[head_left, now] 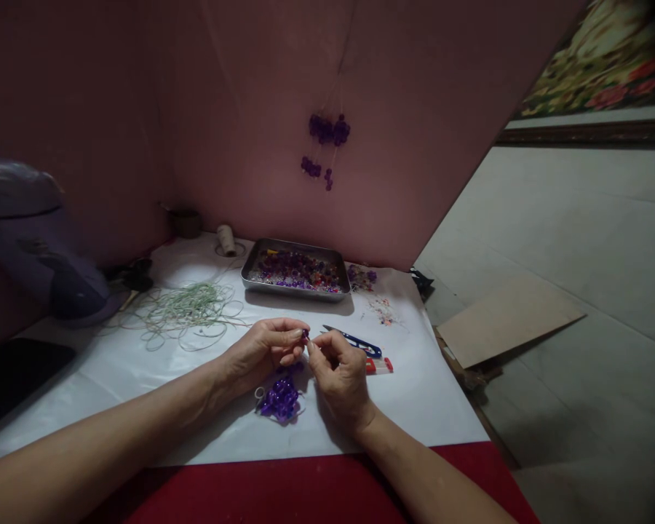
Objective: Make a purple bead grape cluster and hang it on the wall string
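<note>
A small dark bead (305, 335) sits in the gap between the two hands, up against the fingertips of both, so neither is plainly nearer. The left hand (265, 346) comes to it from between eight and nine o'clock, with thumb and finger narrowed around it; the right hand (341, 371) comes from between four and five, its thumb and forefinger pinched together. Whether the right fingertips also grip a thread or needle is too small to tell, and so is the bead's long axis.

From the bead, a purple bead cluster (281, 399) lies near at seven o'clock on the white sheet (404, 415), apart from both palms. At three o'clock are blue-handled snips (368, 347), their length running from ten to four, with the tip just beyond the right fingers.

The metal tray (298, 292) stands at twelve, and the tangled thread (188, 309) spreads past the left hand towards ten. The sheet's near edge, met by a red cloth (284, 487), crosses at six; its side edge slants from two to four, leaving the right wrist a broad stretch of sheet at four o'clock
</note>
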`<state>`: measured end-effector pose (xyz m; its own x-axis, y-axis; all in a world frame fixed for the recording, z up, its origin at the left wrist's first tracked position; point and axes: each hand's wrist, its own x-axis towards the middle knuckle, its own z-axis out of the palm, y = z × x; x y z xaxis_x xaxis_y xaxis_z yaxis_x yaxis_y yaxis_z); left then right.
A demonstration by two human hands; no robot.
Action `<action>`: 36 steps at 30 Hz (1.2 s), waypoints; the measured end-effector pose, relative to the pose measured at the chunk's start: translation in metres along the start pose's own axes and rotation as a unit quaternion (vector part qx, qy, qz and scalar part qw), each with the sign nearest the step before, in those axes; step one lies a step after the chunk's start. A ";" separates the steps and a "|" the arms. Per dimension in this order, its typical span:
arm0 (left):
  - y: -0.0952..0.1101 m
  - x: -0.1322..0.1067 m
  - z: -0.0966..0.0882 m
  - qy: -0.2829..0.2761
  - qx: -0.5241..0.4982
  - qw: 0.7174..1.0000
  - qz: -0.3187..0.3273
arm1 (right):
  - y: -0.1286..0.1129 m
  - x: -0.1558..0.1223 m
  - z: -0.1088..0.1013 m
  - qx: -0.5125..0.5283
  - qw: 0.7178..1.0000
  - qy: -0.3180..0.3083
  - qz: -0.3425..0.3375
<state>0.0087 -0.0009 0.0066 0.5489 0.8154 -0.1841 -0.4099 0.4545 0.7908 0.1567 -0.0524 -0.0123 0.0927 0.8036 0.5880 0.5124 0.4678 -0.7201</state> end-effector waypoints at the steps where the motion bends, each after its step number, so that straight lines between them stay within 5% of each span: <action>1: 0.000 0.000 0.000 -0.004 0.002 1.000 0.001 | 0.000 0.000 0.000 -0.004 1.000 0.002 -0.002; 36: -0.002 0.000 0.002 0.000 0.046 0.998 0.036 | 0.005 -0.001 0.002 -0.014 0.999 -0.033 -0.010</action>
<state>0.0113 -0.0023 0.0058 0.5198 0.8450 -0.1256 -0.3801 0.3604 0.8518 0.1572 -0.0506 -0.0172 0.0265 0.8168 0.5763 0.5366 0.4748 -0.6976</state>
